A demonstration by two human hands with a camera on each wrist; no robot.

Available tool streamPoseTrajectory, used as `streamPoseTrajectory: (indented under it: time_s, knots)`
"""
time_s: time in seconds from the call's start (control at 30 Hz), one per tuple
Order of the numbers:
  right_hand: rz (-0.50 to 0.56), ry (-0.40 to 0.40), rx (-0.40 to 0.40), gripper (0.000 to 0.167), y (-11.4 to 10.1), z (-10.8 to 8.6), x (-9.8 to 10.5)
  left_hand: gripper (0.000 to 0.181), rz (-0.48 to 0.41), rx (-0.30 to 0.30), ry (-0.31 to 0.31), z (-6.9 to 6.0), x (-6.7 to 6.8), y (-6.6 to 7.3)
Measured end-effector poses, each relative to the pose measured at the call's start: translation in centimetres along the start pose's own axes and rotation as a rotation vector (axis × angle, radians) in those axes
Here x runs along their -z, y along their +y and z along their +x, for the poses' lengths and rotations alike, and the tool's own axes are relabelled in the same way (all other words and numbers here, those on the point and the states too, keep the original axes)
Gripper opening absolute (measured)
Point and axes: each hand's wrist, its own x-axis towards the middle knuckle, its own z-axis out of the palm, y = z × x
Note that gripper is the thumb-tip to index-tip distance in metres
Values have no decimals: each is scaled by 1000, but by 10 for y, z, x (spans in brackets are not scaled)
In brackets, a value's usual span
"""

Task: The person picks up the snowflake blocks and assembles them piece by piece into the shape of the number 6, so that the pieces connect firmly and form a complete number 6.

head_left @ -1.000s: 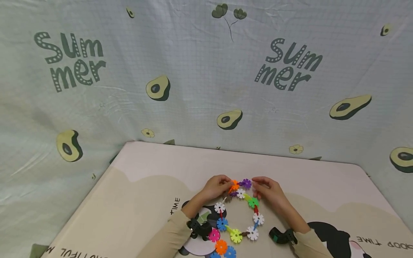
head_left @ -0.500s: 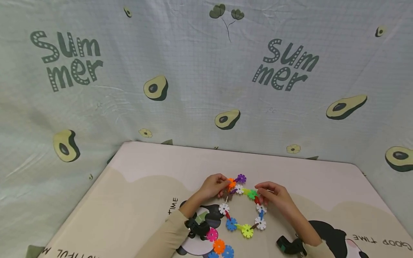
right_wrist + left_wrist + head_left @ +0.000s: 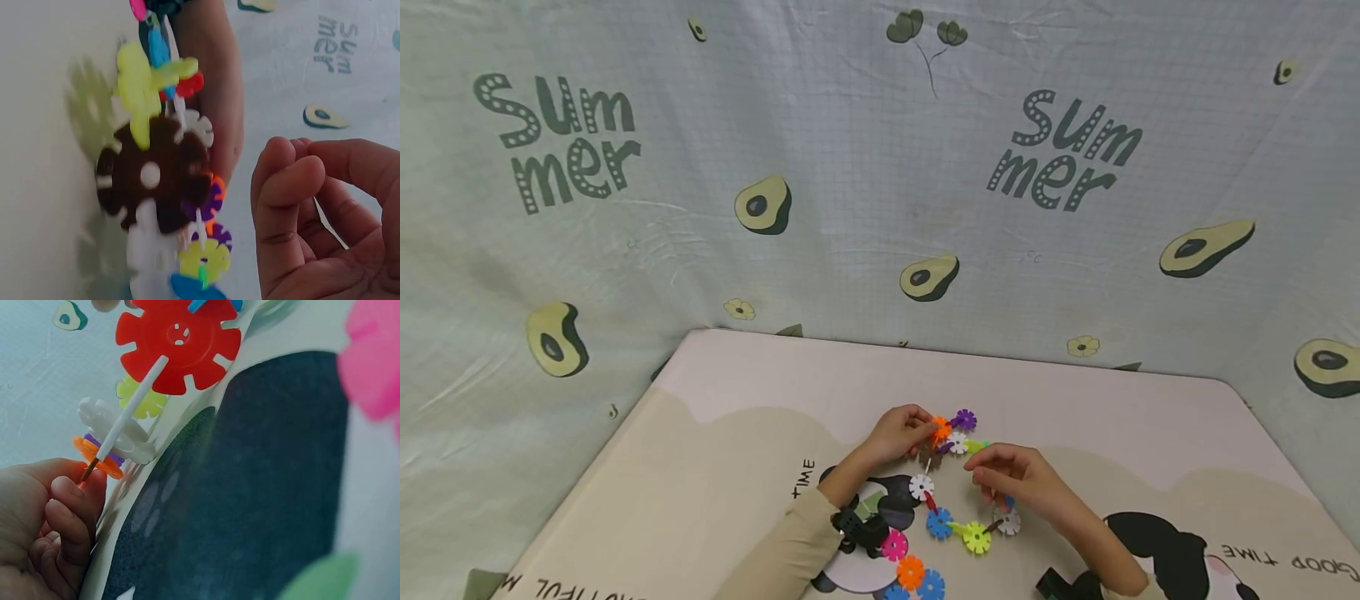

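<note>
The ring of notched discs (image 3: 939, 523), its colours linked edge to edge, sits on the far-middle part of the desk (image 3: 752, 408) between the two hands. At its upper left are an orange disc (image 3: 941, 428) and, linked to that, a purple disc (image 3: 965, 419) that sticks outside the loop; whether the orange one is joined to the brown disc (image 3: 929, 456) is too small to tell. The left hand (image 3: 901, 433) pinches the ring there between thumb and finger, the brown disc edge-on at the fingertips in its wrist view. The right hand (image 3: 1024, 482) has just come down from beside the upper right of the ring to over its right side, hiding most of that stretch; its fingers are loosely bent with nothing seen between them, and in its wrist view they stand apart from the discs. The left hand's hold has barely shifted, so the change looks like a new reach by the right hand while the left steadies the ring, rather than a link made or undone. Near the left wrist lie a pink disc (image 3: 894, 545), a second orange disc (image 3: 911, 572) and a blue disc (image 3: 932, 585). Behind the desk hangs an avocado-printed cloth (image 3: 850, 133).
</note>
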Motion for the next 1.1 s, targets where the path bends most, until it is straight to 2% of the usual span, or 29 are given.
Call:
streamPoseTrajectory:
  time_s: [0.17,0.33,0.5,0.73,0.9,1.1]
  knots:
    - [29,-140,34,28,0,1,-11,22,3,-1,-6,-1,1,2]
    - [-14,-244,60,21,1,1,-20,22,-9,-8,-6,-1,1,3]
    - [-4,-355,77,20,-3,-1,-26,22,-14,4,-9,-1,1,3]
    - [-10,-474,49,22,-7,-4,-39,23,-11,-4,-20,-1,2,2]
    - [-98,-510,65,20,-3,-6,-50,23,-19,-16,-19,-2,2,2]
    - [-188,-479,-14,34,-2,-8,-63,22,-14,-16,-13,-1,2,2]
